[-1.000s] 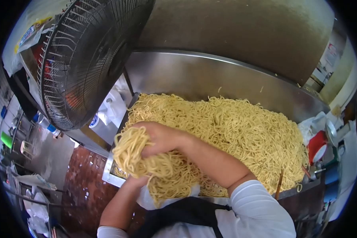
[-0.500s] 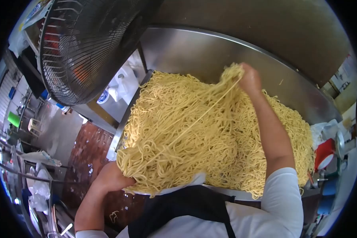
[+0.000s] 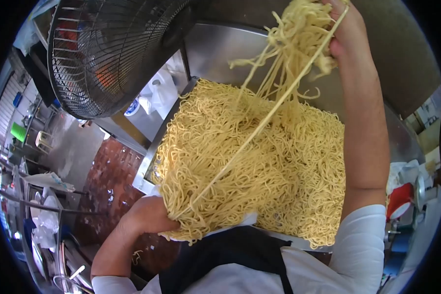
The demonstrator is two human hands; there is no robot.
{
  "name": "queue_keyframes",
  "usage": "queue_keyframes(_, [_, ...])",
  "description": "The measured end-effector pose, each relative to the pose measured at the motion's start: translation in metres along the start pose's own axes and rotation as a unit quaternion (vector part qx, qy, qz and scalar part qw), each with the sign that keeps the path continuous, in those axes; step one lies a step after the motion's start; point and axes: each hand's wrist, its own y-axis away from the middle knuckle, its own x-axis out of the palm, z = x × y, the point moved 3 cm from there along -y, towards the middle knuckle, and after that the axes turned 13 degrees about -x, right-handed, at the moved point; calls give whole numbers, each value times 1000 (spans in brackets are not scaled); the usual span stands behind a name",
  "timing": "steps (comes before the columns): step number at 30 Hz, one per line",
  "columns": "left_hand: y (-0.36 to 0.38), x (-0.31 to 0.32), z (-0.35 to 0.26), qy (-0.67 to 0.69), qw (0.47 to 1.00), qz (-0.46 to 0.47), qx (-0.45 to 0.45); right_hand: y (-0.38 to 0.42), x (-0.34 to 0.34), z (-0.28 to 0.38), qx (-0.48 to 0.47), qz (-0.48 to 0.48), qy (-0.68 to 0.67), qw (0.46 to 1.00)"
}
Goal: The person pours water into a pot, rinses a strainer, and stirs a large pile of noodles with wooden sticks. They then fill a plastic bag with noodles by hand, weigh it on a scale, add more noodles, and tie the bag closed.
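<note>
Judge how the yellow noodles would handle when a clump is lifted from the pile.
Probably floppy: strands dangle from the raised right hand. Likely tangly, since one long strand stretches back to the left hand.

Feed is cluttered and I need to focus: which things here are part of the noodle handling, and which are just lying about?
In use: right hand lifting a bunch of noodles; left hand at the pile's near edge; steel tray under them.

Lying about: fan; red container; white plastic jug.
</note>
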Motion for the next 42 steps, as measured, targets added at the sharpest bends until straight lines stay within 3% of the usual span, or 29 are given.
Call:
queue_keyframes(2, [5, -4, -3, -17, 1000, -11, -11, 28, 32, -1, 88, 60, -190, 976])
queue_keyframes(4, [13, -8, -5, 29, 999, -21, -14, 93, 59, -15, 177, 71, -226, 955])
queue_keyframes(5, [17, -9, -3, 68, 997, -32, -18, 128, 76, -24, 255, 82, -153, 951])
queue_keyframes(6, [19, -6, 0, 72, 997, -34, -20, 165, 84, -68, 260, 196, -190, 926])
queue_keyframes(7, [22, -4, 3, 142, 986, -79, 17, 207, 94, -79, 380, 366, -72, 846])
queue_keyframes(8, [25, -3, 6, 209, 969, -123, 54, 241, 109, -78, 308, 557, -27, 771])
queue_keyframes(9, [22, 3, 10, 207, 969, -124, 52, 292, 113, -101, 209, 621, -61, 753])
queue_keyframes(11, [10, 11, 16, 423, 892, -129, 99, 330, 128, -111, -12, 563, -83, 822])
queue_keyframes(12, [4, 8, 12, 422, 891, -133, 100, 331, 129, -114, -16, 564, -82, 822])
queue_keyframes(14, [-8, -11, -1, 563, 805, -178, 62, 341, 126, -127, 136, 587, 67, 795])
queue_keyframes(15, [-12, -25, -13, 557, 807, -182, 70, 333, 130, -115, 130, 581, 70, 800])
queue_keyframes(17, [-14, -58, -43, 588, 750, -231, 196, 312, 145, -85, 170, 533, -50, 828])
queue_keyframes(19, [18, -89, -77, 587, 735, -241, 239, 290, 173, -51, 159, 480, -161, 848])
queue_keyframes(21, [46, -109, -97, 589, 720, -246, 272, 284, 191, 6, -83, 387, -116, 911])
queue_keyframes(23, [61, -115, -106, 580, 688, -287, 328, 305, 219, -4, -140, 479, -89, 862])
queue_keyframes(24, [52, -111, -105, 578, 691, -283, 329, 328, 235, -26, -125, 555, -62, 820])
queue_keyframes(26, [8, -90, -92, 483, 767, -301, 295, 386, 254, -96, -88, 690, 24, 718])
queue_keyframes(27, [-14, -81, -82, 471, 780, -292, 291, 398, 254, -114, -72, 722, 52, 686])
queue_keyframes(29, [-43, -69, -58, 457, 798, -289, 266, 398, 249, -139, -59, 752, 69, 653])
queue_keyframes(32, [-60, -63, -39, 475, 799, -278, 241, 346, 214, -116, -16, 770, 24, 637])
queue_keyframes(34, [-60, -66, -32, 477, 796, -290, 234, 282, 170, -77, 104, 747, 8, 656])
queue_keyframes(35, [-61, -66, -30, 478, 792, -287, 248, 263, 135, -80, 88, 658, -43, 747])
queue_keyframes(36, [-58, -64, -33, 479, 794, -280, 247, 251, 101, -99, 150, 612, -21, 776])
queue_keyframes(38, [-52, -51, -52, 281, 906, -173, 266, 233, 30, -117, 209, 503, 66, 836])
queue_keyframes(39, [-58, -34, -70, 133, 960, -102, 222, 236, -1, -122, 233, 456, 84, 855])
queue_keyframes(40, [-63, -13, -93, -20, 984, -30, 172, 242, -25, -125, 255, 408, 102, 871])
queue_keyframes(42, [-74, 25, -128, -234, 966, -80, 80, 264, -51, -127, 287, 385, 100, 872])
